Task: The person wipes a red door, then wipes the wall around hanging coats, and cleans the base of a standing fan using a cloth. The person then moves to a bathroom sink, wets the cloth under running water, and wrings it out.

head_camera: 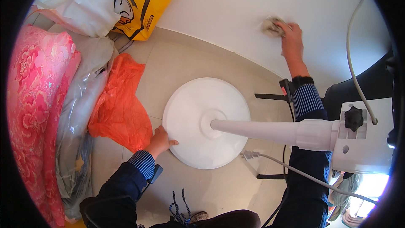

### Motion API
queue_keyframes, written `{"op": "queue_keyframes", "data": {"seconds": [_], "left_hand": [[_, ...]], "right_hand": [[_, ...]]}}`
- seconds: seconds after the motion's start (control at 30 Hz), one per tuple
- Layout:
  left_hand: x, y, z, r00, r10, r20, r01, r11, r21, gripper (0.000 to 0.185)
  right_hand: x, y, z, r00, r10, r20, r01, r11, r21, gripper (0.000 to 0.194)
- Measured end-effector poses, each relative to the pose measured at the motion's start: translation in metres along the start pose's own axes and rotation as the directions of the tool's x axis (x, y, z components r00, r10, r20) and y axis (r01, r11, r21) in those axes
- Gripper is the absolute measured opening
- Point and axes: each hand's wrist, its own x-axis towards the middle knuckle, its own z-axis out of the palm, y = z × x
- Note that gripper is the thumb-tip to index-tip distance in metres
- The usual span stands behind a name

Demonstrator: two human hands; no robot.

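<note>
My left hand [162,142] grips the rim of a round white base [186,110], thumb on top and fingers at its edge. From that base a white pole [259,131] runs to a white housing [364,152] with a black knob [353,118], like a pedestal fan. Stretched out to the upper right, my right hand [291,39] presses a crumpled, stained cloth [272,27] against the white wall [227,3]. The cloth and fingers are slightly blurred. Below the pole hangs a grey power cord with a plug [250,155].
At left lie a pink floral bundle [34,101], a clear plastic bag [76,107] and an orange plastic bag [121,107]. A yellow bag [158,0] and a white bag [82,3] stand against the wall. Black legs [270,176] stick out at right over the tiled floor [177,57].
</note>
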Motion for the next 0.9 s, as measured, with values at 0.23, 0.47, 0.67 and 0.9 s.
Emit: {"op": "queue_keyframes", "data": {"seconds": [0.23,0.47,0.67,0.9], "left_hand": [[-0.003,0.001,0.001,1.0,0.014,-0.014,-0.014,1.0,-0.009,0.092],[0.001,-0.001,0.001,0.999,0.028,-0.029,-0.027,0.999,0.036,0.093],[-0.002,0.0,0.001,0.999,0.022,-0.043,-0.021,0.999,0.025,0.092],[-0.002,-0.001,0.001,0.997,0.056,-0.048,-0.056,0.998,0.01,0.089]], "right_hand": [[-0.04,0.006,-0.023,0.957,0.292,0.004,-0.292,0.956,-0.009,0.058],[0.005,-0.014,0.001,0.989,0.136,0.062,-0.134,0.99,-0.038,0.068],[-0.024,0.0,-0.012,0.92,0.378,0.104,-0.349,0.91,-0.222,0.062],[-0.015,0.001,-0.001,0.98,0.189,0.061,-0.191,0.981,0.028,0.06]]}}
